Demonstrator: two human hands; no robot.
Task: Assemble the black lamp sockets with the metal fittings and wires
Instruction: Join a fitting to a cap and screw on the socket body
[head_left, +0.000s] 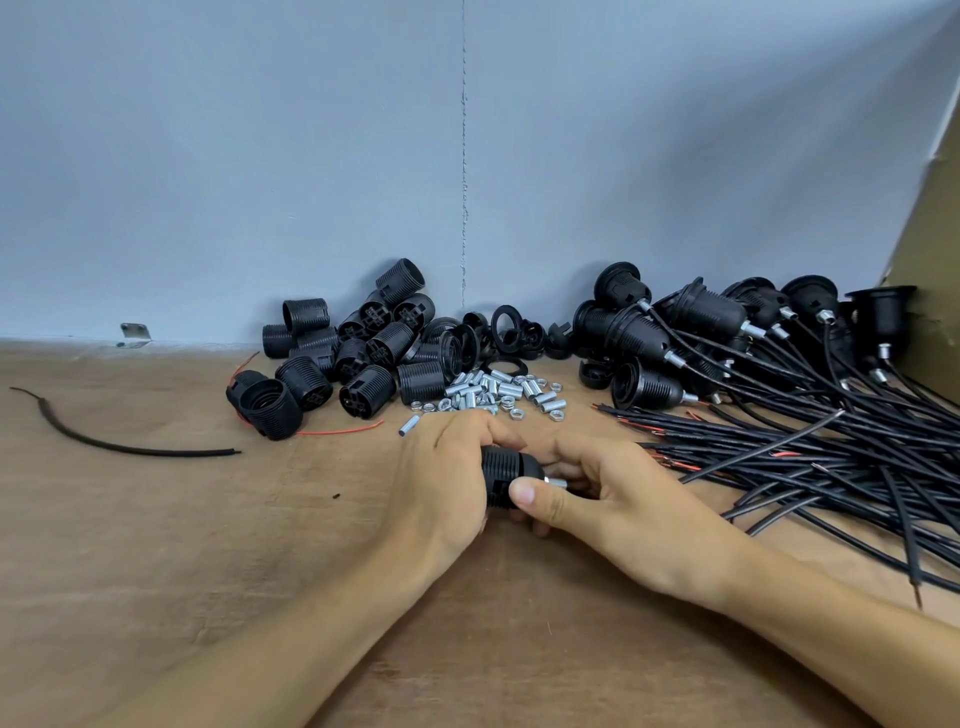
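- Lamp socket (506, 470): one, black and ribbed, lying sideways between both hands over the middle of the table (208, 545). One short metal fitting (557, 483) sticks out of its right end.
- Left hand (441, 488) is curled round the socket's body.
- Right hand (618, 504) pinches the socket's narrow end, its thumb on top just beside the fitting.
- Heap of metal tubes and nuts (493, 392) lies just beyond the hands, too many to count. One stray tube (409, 425) lies at its left.
- Bare socket shells (353, 348) are piled toward the far edge, left of the heap. There are roughly fifteen, overlapping too much for an exact count.
- One thin red wire (337, 431) runs under the front shells.
- Black rings and caps (506, 325) sit jumbled behind the heap.
- Wired sockets (701, 322), about ten in view, crowd the far right corner.
- Their black wires (831, 457) fan across the table's right side, close to the right hand.
- One loose wire piece (119, 444) lies alone on the left side, well apart.
- One metal bracket (134, 332) sits at the far edge on the left.
- One cardboard sheet (930, 260) stands at the right edge.
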